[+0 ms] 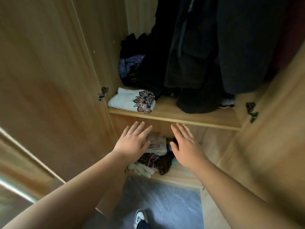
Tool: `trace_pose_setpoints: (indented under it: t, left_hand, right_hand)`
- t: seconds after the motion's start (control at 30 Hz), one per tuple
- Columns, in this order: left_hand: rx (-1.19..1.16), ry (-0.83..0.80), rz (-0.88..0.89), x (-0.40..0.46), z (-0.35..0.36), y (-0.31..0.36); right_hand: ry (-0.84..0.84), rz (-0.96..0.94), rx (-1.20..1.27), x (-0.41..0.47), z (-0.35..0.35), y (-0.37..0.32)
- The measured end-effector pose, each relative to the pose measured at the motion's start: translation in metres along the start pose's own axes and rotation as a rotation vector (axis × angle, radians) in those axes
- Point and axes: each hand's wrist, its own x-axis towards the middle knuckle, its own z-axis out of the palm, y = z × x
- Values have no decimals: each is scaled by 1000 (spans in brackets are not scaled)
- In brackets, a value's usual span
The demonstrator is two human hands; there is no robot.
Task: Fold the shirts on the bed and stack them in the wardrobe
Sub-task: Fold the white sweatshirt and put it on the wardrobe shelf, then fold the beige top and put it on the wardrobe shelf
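our two bare forearms reach forward from the bottom corners of the view, and between them, low down, we see a white sneaker (140, 216) on the grey floor (165, 204). our left hand (132, 142) is flat and spread, fingers straight, holding nothing; it hovers in front of the wardrobe (49, 80) just under the front edge of the upper shelf (181, 119). our right hand (186, 146) is likewise open and empty, palm down, fingers together and pointing toward that same shelf edge. a folded white shirt (132, 100) with a dark mandala print lies on the upper shelf at its left front corner, close to the left door hinge (103, 94). behind it, toward the back left corner, sits a loose heap of dark clothes with a blue patterned piece (130, 65). dark hanging garments (214, 47) fill the middle and right of the wardrobe, their hems resting on the shelf. below our hands, on the lower shelf (181, 176), lies a jumbled pile of small patterned clothes (156, 154), partly hidden by both hands. we cannot tell whether our hands touch that pile.
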Motion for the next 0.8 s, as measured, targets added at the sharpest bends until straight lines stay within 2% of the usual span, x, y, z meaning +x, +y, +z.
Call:
trace_pose_setpoints:
  t: [0.33, 0.57, 0.8]
  left_hand:
    - [-54, -29, 148, -125, -8, 82]
    - [-136, 14, 334, -219, -14, 132]
    - [-152, -83, 582, -323, -5, 210]
  right_hand:
    - [80, 233, -36, -197, -25, 2]
    - [207, 414, -123, -350, -41, -46]
    - [237, 640, -223, -534, -60, -93]
